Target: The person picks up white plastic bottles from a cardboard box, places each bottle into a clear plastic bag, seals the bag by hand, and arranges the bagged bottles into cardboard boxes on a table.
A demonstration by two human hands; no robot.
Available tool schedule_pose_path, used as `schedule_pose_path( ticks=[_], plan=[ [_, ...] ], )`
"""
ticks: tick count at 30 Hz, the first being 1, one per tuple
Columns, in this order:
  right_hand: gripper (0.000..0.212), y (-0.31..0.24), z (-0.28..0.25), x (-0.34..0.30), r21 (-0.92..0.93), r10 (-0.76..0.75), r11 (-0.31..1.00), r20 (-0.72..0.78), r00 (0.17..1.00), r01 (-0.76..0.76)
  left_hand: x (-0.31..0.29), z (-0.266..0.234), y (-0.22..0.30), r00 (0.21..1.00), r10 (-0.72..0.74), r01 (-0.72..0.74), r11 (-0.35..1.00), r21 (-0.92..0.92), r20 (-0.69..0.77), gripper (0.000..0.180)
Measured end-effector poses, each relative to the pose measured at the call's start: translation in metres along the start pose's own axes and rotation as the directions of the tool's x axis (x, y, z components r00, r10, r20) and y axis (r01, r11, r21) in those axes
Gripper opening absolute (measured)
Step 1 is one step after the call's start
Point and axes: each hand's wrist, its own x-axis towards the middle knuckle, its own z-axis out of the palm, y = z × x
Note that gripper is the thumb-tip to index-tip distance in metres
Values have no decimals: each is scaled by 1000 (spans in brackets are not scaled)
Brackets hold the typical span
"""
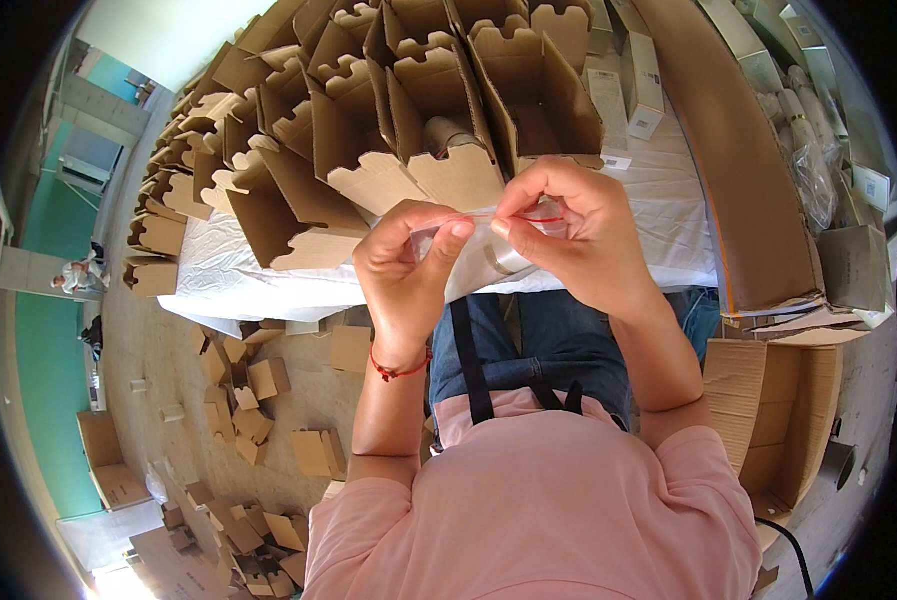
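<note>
Both my hands pinch the top edge of a small clear zip bag [480,262] with a red strip along its mouth. My left hand [398,260] is closed on the left end of that edge, thumb against fingertips. On the other end my right hand [583,232] has its thumb and forefinger pressed together. Something pale with a tan curved band shows in or through the bag; I cannot make out what it is. The bag hangs over the near edge of the white-covered table [318,286], in front of open cardboard boxes [433,120].
Rows of open brown boxes stand across the table, one with a rolled item [448,135] inside. White cartons [644,85] lie at the back right. A large cardboard carton [738,150] borders the right side. Small boxes [253,400] litter the floor at left.
</note>
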Motion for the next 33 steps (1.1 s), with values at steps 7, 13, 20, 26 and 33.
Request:
schedule_pose_path(
  ticks=[7,13,20,26,33],
  plan=[
    [9,1,2,0,-17,-13,1000,0,1000,13,2,7,3,996,-65,69,996,-59,65,8],
    [12,2,-20,2,-366,-93,923,94,991,122,0,0,-1,1000,14,-14,1000,-2,-18,7],
    [11,7,-13,2,-236,-135,961,62,989,146,0,-2,1,999,31,-31,999,11,-27,7],
    [8,5,-8,2,-108,-18,994,76,997,26,1,-5,0,996,89,-88,995,50,-6,8],
    [4,6,-1,-5,-237,-128,963,19,992,129,-3,-4,-3,996,92,-92,996,-16,2,7]
  ],
)
